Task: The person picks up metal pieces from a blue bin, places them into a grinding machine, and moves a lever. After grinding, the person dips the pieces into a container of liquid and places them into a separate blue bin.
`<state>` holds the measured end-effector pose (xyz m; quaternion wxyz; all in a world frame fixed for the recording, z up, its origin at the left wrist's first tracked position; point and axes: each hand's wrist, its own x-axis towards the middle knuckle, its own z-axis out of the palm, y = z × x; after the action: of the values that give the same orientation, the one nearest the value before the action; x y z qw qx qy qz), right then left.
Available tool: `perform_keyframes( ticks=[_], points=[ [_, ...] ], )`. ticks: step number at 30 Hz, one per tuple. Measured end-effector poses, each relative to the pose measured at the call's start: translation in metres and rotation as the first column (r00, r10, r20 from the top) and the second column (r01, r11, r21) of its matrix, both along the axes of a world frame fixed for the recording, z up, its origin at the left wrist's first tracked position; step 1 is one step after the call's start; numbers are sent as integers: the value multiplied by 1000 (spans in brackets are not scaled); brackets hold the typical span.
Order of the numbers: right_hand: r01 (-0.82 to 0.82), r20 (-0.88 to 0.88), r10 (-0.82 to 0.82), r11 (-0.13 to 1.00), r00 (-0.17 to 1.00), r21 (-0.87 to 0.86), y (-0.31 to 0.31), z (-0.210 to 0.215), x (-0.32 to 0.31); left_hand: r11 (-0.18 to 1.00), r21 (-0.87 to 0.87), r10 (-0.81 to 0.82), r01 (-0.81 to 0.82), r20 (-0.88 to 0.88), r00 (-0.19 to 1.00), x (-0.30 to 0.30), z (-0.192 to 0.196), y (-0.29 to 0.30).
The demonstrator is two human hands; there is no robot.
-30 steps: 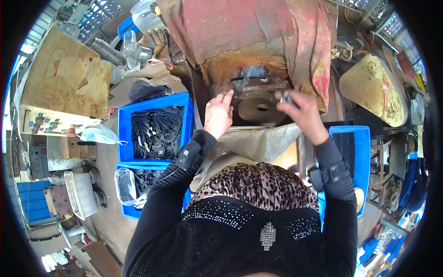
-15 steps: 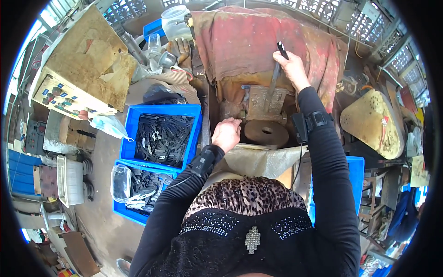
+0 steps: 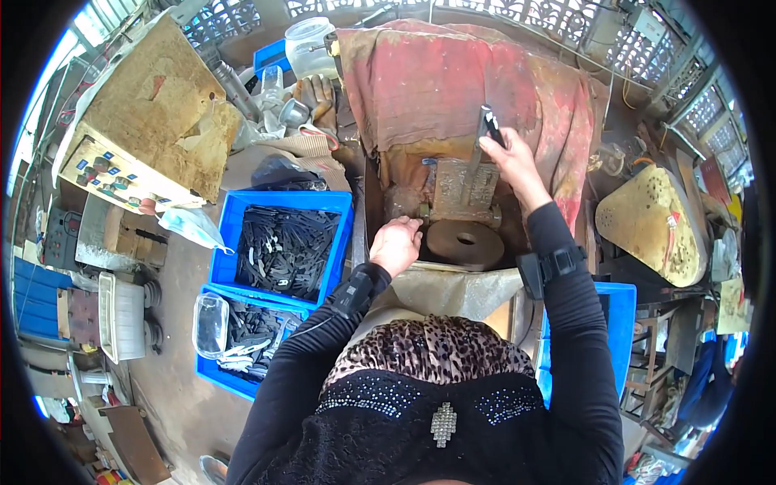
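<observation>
With my right hand [image 3: 517,166] I grip the black handle [image 3: 491,125] of a metal lever, fingers closed round it. The lever's bar slopes down to a worn, caked metal plate [image 3: 466,187] inside an open-fronted machine. Below the plate lies a thick round grinding wheel [image 3: 465,243] with a hole in its middle. My left hand [image 3: 395,245] is at the wheel's left side, by the machine's front rim. Its fingers are curled together, the tips near a small round fitting [image 3: 424,212]; whatever they hold is hidden.
A stained red cloth [image 3: 436,85] drapes over the machine. Two blue bins [image 3: 347,212] with dark flat metal pieces stand on the left, the nearer one with a clear plastic tub [image 3: 212,325]. A control box [image 3: 145,121] is at the far left, another blue bin [image 3: 616,331] at the right.
My right hand has drawn the lever handle down and towards me. My left hand stays by the wheel, nearly where it was. The view has shifted slightly.
</observation>
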<state>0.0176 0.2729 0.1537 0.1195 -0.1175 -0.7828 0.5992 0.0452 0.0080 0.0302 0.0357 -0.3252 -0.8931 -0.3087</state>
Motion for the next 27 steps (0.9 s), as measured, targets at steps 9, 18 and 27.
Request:
perform_keyframes(
  ticks=[9, 18, 27],
  points=[
    [-362, 68, 413, 856, 908, -369, -3, -20, 54, 957, 288, -1, -26, 92, 996, -14, -7, 3],
    [-498, 271, 448, 853, 852, 158, -22, -14, 69, 890, 410, -135, 199, -181, 974, -50, 71, 30],
    [-574, 299, 501, 778, 812, 255, -28, -11, 77, 877, 296, -334, 378, -191, 923, -44, 73, 25]
  ],
)
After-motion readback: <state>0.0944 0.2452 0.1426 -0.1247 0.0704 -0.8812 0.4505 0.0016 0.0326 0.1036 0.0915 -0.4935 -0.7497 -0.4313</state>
